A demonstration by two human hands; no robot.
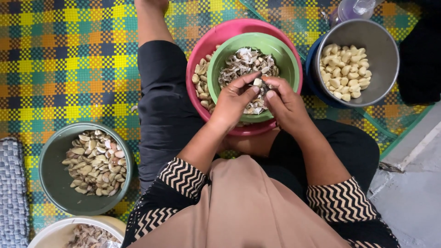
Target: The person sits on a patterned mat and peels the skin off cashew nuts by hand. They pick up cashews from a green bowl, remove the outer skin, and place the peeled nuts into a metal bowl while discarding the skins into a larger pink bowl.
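1. No labels, signs or screens show in the view.
2. The only package-like thing is a clear plastic bottle [351, 9] with a purple tint at the top edge, cut off by the frame, just above the steel bowl [383, 55].
3. A crumpled clear plastic wrapper [294, 23] lies on the woven mat [69, 59] left of the bottle.
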